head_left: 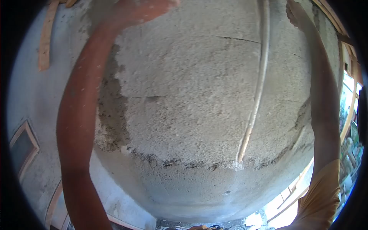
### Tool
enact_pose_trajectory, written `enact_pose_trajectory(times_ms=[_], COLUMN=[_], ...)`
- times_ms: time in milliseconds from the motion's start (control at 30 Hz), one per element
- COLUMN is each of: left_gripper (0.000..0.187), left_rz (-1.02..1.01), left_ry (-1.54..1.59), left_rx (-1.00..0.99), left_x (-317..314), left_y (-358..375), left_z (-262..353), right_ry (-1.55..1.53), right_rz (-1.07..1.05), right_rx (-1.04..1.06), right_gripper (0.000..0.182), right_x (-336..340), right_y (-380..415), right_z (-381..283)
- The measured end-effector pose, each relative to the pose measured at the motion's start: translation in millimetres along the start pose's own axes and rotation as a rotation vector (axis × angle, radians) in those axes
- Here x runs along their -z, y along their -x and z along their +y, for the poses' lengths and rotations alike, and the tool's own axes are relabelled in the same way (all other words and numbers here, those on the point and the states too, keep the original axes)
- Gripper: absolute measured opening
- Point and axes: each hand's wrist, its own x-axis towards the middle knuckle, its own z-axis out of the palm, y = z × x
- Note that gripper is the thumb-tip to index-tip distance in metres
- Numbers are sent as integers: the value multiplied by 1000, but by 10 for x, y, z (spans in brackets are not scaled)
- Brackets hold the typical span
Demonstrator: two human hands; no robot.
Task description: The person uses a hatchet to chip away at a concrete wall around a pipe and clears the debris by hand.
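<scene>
Both my arms reach up in front of a rough grey plastered wall (191, 76). My left hand (153, 8) is at the top edge, partly cut off and smeared, so its fingers cannot be read. Specks of plaster dot the left forearm. At the top right, my right hand (294, 14) has its fingers curled in; what they hold, if anything, lies out of view. A long pale pipe-like strip (261, 73) runs down the wall between the hands, nearer to the right one. Its lower end stops at a dark, ragged line across the plaster.
A wooden board (46, 38) hangs at the upper left. Below it is a small framed opening (23, 147) in the side wall. Wooden poles (349, 115) and bright outdoor clutter stand at the right. Smoother grey wall (191, 191) continues below the rough plaster.
</scene>
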Motion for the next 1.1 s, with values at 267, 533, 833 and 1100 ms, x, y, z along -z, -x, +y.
enact_pose_trajectory(times_ms=[267,533,833,1100], left_gripper=[35,37,59,32], left_rz=[58,37,230,-171], left_ry=[49,79,-108,197], left_rx=[-33,85,-46,145], left_x=[-192,-147,-606,102], left_y=[108,297,98,455], left_z=[182,323,-299,84], right_ry=[613,794,776,825], right_rz=[640,569,615,759], right_rx=[379,262,266,245], right_gripper=[40,39,47,54], right_x=[-2043,-1702,-2102,-2347], right_y=[1105,1110,1332,1445], right_z=[248,211,775,1055])
